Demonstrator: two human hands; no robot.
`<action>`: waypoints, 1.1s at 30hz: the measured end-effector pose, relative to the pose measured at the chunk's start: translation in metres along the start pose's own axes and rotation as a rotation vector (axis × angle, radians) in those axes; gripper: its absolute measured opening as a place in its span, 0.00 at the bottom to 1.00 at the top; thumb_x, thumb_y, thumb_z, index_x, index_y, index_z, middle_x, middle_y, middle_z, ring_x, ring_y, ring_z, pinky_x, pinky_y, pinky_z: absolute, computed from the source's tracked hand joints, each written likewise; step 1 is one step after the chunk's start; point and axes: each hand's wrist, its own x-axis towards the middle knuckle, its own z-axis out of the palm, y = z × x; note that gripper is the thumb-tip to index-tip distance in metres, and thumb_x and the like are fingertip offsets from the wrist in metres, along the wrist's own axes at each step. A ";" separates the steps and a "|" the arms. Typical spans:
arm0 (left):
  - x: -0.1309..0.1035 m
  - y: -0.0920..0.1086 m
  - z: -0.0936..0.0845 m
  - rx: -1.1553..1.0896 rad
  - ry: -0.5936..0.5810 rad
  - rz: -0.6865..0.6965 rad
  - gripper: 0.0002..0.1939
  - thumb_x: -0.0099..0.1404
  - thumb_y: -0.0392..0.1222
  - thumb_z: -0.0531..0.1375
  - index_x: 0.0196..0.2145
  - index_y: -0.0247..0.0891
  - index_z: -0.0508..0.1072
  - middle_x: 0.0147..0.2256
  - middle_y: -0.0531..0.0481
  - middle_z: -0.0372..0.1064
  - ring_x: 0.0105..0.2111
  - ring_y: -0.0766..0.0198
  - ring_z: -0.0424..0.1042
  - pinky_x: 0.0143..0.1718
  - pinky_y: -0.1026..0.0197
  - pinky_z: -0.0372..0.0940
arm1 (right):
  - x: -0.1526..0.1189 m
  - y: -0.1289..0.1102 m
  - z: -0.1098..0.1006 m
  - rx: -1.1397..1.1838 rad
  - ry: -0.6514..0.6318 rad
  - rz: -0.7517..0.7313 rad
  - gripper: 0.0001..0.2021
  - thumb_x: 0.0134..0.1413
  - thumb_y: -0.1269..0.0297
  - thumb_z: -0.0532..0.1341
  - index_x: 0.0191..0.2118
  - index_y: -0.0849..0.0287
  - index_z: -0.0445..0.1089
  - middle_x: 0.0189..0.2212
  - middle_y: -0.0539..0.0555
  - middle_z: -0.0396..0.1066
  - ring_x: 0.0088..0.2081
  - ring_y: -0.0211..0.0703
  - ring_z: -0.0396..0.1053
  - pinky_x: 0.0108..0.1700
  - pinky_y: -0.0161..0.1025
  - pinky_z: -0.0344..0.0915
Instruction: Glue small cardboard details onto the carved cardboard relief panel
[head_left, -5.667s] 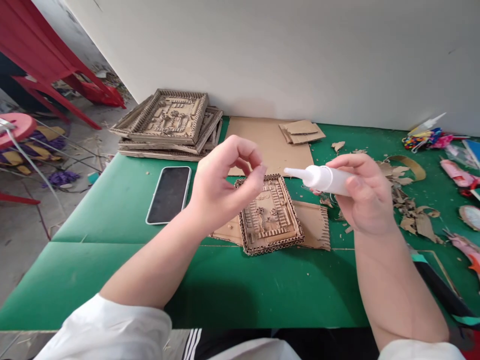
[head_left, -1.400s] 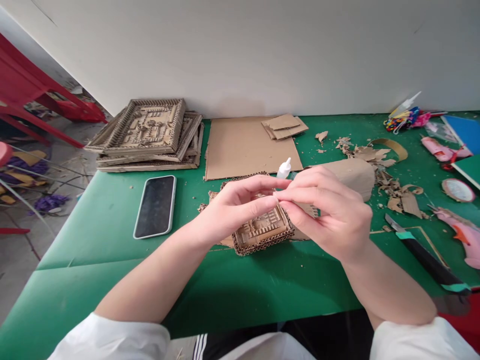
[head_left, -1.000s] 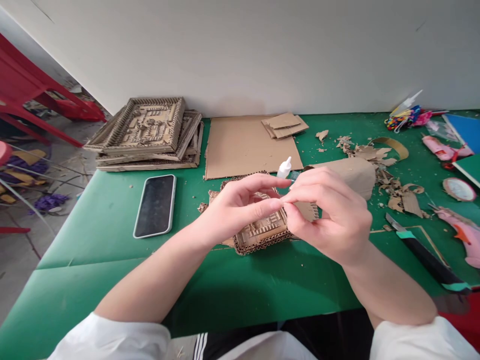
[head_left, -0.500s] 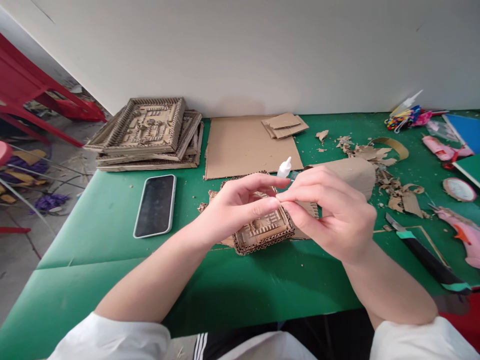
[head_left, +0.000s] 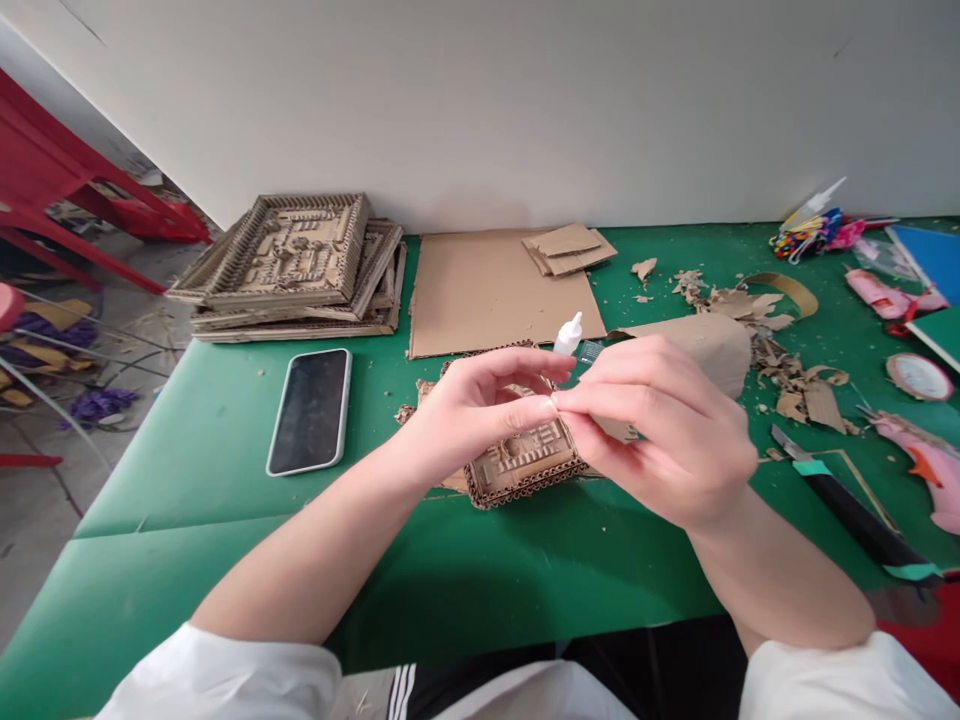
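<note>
Above a small cardboard relief frame (head_left: 525,455), my left hand (head_left: 480,405) and my right hand (head_left: 660,425) meet at the fingertips. Each is closed in a pinch, and whatever lies between the fingertips is too small to make out. The frame has a corrugated border and tiny raised pieces inside; my hands cover its upper part. A white-tipped glue bottle (head_left: 568,333) shows just behind my fingers. Under and beside the frame lie bits of torn cardboard (head_left: 422,392).
Stacked cardboard relief panels (head_left: 300,245) stand at the back left, above a phone (head_left: 310,412). A flat cardboard sheet (head_left: 480,290) lies at the back. To the right are cardboard scraps (head_left: 814,395), a utility knife (head_left: 855,510), a tape roll (head_left: 919,377) and a pink glue gun (head_left: 919,460).
The fingers of my right hand have shifted slightly at the pinch, and that hand has turned a little. My left hand is nearly where it was.
</note>
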 end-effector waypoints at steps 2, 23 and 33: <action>0.000 0.000 0.000 -0.003 0.000 -0.020 0.18 0.54 0.47 0.67 0.42 0.39 0.76 0.39 0.47 0.74 0.39 0.61 0.72 0.36 0.63 0.69 | 0.000 0.000 0.000 -0.030 0.005 -0.024 0.07 0.50 0.76 0.61 0.32 0.55 0.68 0.27 0.50 0.71 0.31 0.37 0.68 0.35 0.37 0.71; 0.004 -0.007 -0.013 -0.097 -0.322 0.146 0.14 0.50 0.48 0.69 0.24 0.36 0.73 0.24 0.53 0.68 0.27 0.70 0.66 0.31 0.65 0.63 | 0.003 -0.006 -0.005 0.553 -0.041 0.120 0.07 0.48 0.78 0.60 0.31 0.59 0.68 0.26 0.51 0.70 0.29 0.36 0.68 0.31 0.37 0.69; 0.003 -0.002 -0.014 0.090 -0.300 0.321 0.14 0.53 0.47 0.68 0.21 0.36 0.70 0.22 0.52 0.68 0.25 0.69 0.67 0.29 0.63 0.64 | -0.002 -0.010 -0.024 1.020 -0.330 0.519 0.06 0.60 0.72 0.54 0.40 0.56 0.66 0.36 0.50 0.71 0.37 0.32 0.70 0.36 0.31 0.70</action>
